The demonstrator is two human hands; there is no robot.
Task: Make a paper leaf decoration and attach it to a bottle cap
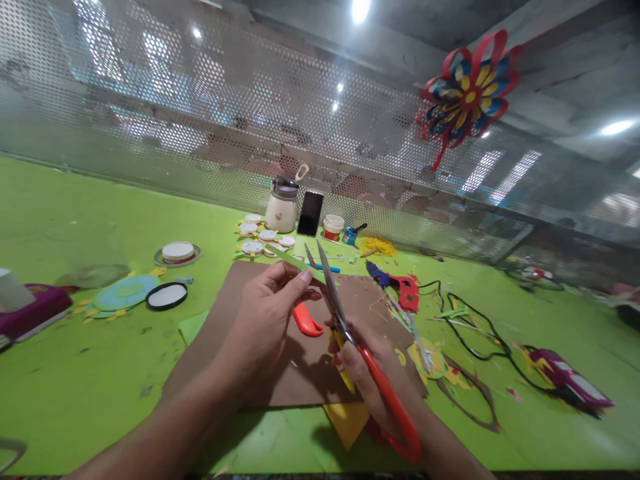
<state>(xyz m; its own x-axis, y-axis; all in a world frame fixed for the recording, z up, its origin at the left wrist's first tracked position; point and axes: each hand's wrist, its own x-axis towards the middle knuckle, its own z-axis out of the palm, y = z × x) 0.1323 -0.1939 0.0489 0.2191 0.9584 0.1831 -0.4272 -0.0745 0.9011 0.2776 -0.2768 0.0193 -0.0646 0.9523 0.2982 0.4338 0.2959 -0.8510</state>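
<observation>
Pinched between the thumb and fingers of my left hand is a thin green paper strip, raised above the brown board. My right hand grips red-handled scissors, their blades parted and pointing up and away beside the strip's right end. A yellow piece shows at my right fingers; whether they hold it too, I cannot tell. Under the hands, on the board, lies an orange-red curved plastic tool. A yellow paper piece sticks out past the board's near edge.
A red and blue glue gun lies right of the board, near a black cable and a purple box. Behind stand a jar, a phone and small pots. Light-blue and white discs lie left.
</observation>
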